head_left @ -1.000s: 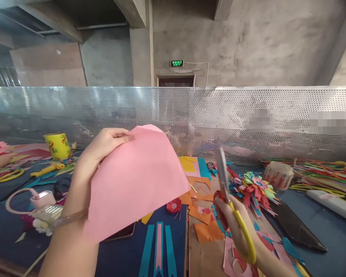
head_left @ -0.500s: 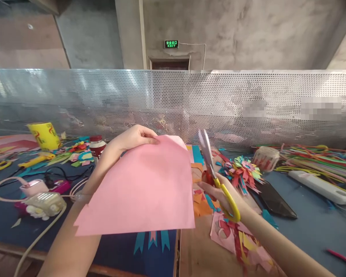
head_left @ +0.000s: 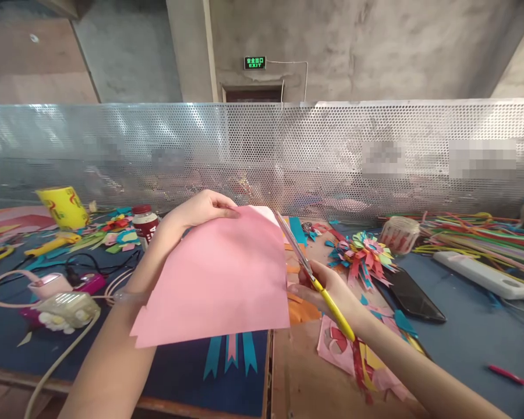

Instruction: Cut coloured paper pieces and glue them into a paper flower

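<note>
Two hands are at work on one sheet of pink paper [head_left: 218, 279], which hangs in the air at the middle of the frame, above the dark blue counter [head_left: 467, 337]. Your left hand [head_left: 201, 210] pinches the sheet's top edge, thumb under and fingers [head_left: 227, 212] pressed together on top. Your right hand [head_left: 332, 288] is closed round the yellow handle of the scissors [head_left: 308, 270], whose blades lie along the sheet's right edge, near the upper corner. They look nearly closed, though the angle makes that hard to tell.

Judging by how it hangs, the paper is light and limp. It is held at a single point, so the lower half sags freely and will likely flutter or fold if you swing it. It should tear easily at the stepped notch on its lower left corner. A grip close to the line of the blades would keep the edge taut; a hold far from them lets the sheet buckle away. Dry fingers should grip it well, as it does not look glossy.

Below the sheet lie teal and pink strips [head_left: 231, 352], and orange scraps [head_left: 303, 308] sit just under your right hand. A paper flower [head_left: 364, 253] lies right of centre, with a black phone [head_left: 414, 297] just beside it.
</note>
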`<state>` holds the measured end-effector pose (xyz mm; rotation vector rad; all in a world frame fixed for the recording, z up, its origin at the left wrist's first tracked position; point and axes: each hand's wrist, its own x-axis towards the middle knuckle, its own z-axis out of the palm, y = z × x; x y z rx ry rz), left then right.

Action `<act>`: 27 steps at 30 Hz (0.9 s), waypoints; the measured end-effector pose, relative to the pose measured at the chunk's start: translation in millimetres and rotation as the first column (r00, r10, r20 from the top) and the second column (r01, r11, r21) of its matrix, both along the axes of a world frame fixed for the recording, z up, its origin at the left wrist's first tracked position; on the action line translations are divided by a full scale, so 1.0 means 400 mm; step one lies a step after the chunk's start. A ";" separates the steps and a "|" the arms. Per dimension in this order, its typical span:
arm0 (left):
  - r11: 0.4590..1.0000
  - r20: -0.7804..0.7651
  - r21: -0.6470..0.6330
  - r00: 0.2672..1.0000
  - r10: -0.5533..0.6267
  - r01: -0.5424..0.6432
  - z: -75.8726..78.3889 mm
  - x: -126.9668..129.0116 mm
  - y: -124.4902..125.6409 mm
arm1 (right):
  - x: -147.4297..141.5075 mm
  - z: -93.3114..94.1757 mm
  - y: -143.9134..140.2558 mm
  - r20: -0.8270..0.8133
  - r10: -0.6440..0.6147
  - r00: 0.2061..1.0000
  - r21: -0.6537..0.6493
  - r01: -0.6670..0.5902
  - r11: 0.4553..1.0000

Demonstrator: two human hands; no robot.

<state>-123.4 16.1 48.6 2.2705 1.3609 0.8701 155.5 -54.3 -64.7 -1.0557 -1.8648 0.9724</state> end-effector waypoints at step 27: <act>0.882 0.367 0.191 0.865 0.342 -0.430 0.033 -0.181 -0.071 | -0.012 -0.013 -0.033 0.169 -0.102 0.980 -0.072 0.115 0.991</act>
